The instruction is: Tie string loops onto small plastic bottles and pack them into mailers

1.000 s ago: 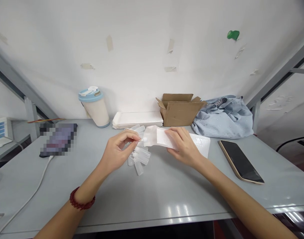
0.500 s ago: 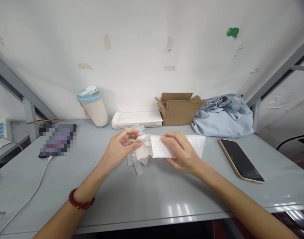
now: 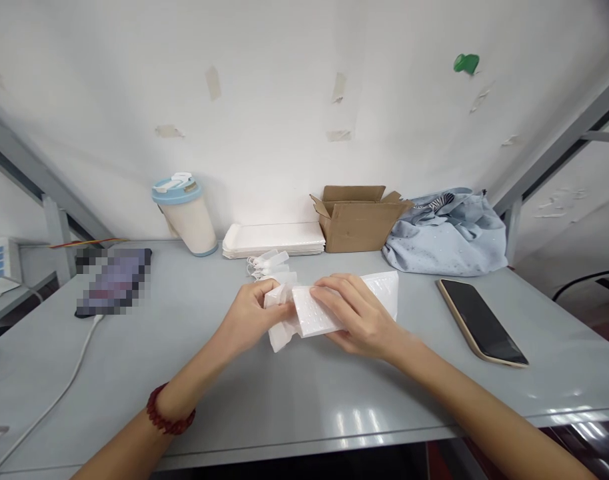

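Note:
A white bubble mailer (image 3: 310, 319) is held between my two hands above the table. My right hand (image 3: 363, 319) is wrapped over its middle, thumb side beneath and fingers on top. At the mailer's left end, my left hand (image 3: 249, 312) is closed, with thumb and fingers pinching the thin, crumpled flap (image 3: 281, 333). Just behind lie several small translucent pieces (image 3: 274, 260) with thin white loops, partly covered by the mailer and my left hand. Whether the flap still carries a backing strip, I cannot tell.
Along the wall stand a cream tumbler (image 3: 190, 220) with a blue lid, a stack of white mailers (image 3: 279, 239), an open cardboard box (image 3: 362, 227) and a light-blue cloth bag (image 3: 447, 240). A phone (image 3: 482, 323) lies right; a cabled, blurred device (image 3: 115, 283) lies left.
Both hands have shifted slightly toward me with the mailer, which tilts more now. My left fingers have closed further around the flap, and more of the looped pieces behind show.

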`<state>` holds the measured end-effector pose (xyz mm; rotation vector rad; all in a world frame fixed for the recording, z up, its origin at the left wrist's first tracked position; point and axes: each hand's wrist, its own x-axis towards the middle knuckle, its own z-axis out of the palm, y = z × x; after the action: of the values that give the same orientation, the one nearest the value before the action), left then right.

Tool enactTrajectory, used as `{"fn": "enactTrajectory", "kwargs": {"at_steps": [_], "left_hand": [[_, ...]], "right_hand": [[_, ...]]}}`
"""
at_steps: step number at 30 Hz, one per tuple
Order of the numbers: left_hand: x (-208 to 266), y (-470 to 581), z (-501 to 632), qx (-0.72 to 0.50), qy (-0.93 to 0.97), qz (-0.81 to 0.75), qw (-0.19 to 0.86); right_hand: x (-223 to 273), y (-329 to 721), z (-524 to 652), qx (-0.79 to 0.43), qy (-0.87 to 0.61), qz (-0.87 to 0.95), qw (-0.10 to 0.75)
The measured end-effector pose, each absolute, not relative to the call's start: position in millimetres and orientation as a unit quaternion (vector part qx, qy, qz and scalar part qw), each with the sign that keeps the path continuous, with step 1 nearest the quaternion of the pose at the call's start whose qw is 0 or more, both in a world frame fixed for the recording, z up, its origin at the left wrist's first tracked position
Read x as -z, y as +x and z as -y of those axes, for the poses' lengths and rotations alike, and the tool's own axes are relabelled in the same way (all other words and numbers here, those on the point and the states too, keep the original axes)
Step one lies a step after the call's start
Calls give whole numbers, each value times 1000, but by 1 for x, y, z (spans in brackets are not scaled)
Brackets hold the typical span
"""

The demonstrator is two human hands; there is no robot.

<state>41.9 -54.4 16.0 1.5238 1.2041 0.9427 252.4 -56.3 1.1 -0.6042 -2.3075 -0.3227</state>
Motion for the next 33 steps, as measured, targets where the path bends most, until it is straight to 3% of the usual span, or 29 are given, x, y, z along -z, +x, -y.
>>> {"fn": "enactTrajectory", "kwargs": {"at_steps": [11, 16, 21, 26, 30, 33], "left_hand": [[-5, 54, 62, -402, 578, -495, 509], [-7, 48, 59, -428, 508, -449, 598], [-10, 45, 59, -426, 511, -381, 642], [-10, 46, 58, -445, 510, -360, 643], [-7, 45, 60, -459, 543, -386, 588], [-1, 47, 64, -476, 663, -408, 410]], "right_hand": [[9, 241, 66, 250, -274, 890, 266], [15, 242, 58, 299, -368, 833, 286], [18, 244, 50, 271, -455, 794, 298], [19, 246, 49, 234, -433, 829, 265], [21, 248, 48, 229, -411, 847, 247], [22, 250, 48, 233, -389, 854, 254]]}}
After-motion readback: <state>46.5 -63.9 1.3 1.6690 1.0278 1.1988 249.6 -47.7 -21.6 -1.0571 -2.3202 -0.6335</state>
